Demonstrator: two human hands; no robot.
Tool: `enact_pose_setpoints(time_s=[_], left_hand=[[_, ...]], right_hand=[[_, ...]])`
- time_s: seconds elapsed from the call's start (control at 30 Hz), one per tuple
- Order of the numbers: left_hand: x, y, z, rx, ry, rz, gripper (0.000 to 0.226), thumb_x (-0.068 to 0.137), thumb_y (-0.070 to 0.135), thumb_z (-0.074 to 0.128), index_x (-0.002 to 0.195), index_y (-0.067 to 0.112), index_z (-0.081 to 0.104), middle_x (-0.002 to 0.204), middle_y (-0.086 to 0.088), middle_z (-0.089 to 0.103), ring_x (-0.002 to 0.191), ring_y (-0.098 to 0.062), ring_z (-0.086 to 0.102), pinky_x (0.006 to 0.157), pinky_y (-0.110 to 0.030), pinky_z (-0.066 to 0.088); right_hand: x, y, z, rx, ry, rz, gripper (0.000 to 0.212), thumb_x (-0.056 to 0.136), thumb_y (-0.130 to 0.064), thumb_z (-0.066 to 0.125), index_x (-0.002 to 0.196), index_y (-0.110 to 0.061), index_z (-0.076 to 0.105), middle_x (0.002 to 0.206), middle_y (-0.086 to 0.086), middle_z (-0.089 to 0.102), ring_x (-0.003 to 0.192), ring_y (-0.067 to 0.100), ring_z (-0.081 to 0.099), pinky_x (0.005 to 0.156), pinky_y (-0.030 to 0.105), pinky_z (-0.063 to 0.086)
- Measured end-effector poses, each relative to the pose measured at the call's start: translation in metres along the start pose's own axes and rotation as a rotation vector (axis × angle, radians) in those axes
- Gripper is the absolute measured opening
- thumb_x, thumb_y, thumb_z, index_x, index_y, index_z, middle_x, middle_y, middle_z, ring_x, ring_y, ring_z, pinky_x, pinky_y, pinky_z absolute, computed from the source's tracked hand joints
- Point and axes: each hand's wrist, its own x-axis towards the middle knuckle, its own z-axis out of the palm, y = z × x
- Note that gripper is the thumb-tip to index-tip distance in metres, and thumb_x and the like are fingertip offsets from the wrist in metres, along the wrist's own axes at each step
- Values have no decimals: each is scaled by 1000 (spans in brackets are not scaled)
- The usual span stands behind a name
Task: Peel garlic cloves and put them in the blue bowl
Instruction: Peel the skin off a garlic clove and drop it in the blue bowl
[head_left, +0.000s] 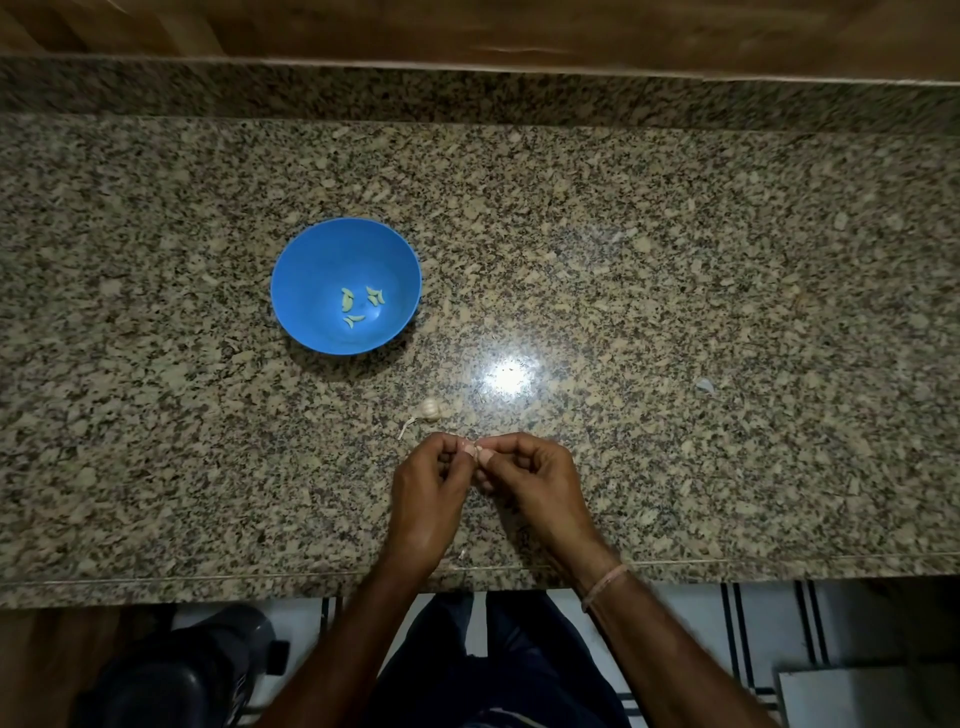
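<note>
Clove (476, 448), probably, pinched between left hand (427, 486), right hand (531, 480).

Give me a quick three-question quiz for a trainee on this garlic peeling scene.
1. True or false: the blue bowl holds peeled cloves.
2. What lies on the counter between the bowl and the hands? A a knife, B a garlic bulb, C a spoon.
3. Fill in: the left hand and the right hand together pinch one ____.
Key: 1 true; 2 B; 3 clove.
</note>
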Motion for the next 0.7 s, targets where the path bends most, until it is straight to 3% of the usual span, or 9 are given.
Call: enact_pose_setpoints(time_s=[0.07, 0.27, 0.43, 0.53, 0.6, 0.7], left_hand=[[0, 1, 0, 28, 8, 6, 14, 103, 19, 60, 93, 13, 67, 70, 6, 67, 56, 3, 57, 52, -11, 39], [5, -1, 3, 168, 88, 92, 11, 102, 21, 60, 95, 17, 67, 83, 5, 67, 74, -5, 62, 63, -29, 51], [6, 0, 1, 229, 117, 156, 12, 98, 10, 61, 103, 20, 68, 90, 10, 68, 81, 2, 61, 66, -15, 45], [7, 1, 1, 264, 130, 193, 23, 96, 0, 55, 96, 17, 70, 93, 8, 69, 83, -5, 62, 70, -14, 41], [6, 4, 1, 239, 122, 195, 19, 98, 6, 59, 102, 19, 71, 99, 9, 68, 86, -2, 61, 72, -13, 43], [3, 8, 3, 91, 71, 107, 11, 95, 29, 72, 106, 26, 73, 96, 14, 71, 84, 3, 65, 70, -16, 54]], right_hand=[[2, 2, -2, -5, 4, 23, 13, 97, 0, 67, 106, 4, 75, 93, 24, 76, 78, 22, 70, 74, 28, 61], [5, 4, -9, -1, -12, 99, 13, 100, -6, 65, 109, -1, 74, 94, 15, 77, 85, 22, 72, 80, 33, 60], [6, 0, -13, -33, 43, 26, 11, 97, 0, 67, 104, -1, 75, 93, 24, 75, 81, 25, 70, 75, 31, 60], [7, 0, -14, -79, 69, 0, 11, 100, -3, 64, 104, -3, 74, 86, 14, 74, 77, 20, 68, 73, 29, 60], [7, -1, -14, -99, 84, -11, 14, 102, -5, 62, 104, -5, 75, 85, 11, 74, 76, 17, 67, 74, 29, 59], [5, -1, -13, -118, 48, -35, 12, 101, -8, 65, 104, -4, 76, 93, 20, 76, 79, 20, 68, 78, 36, 60]])
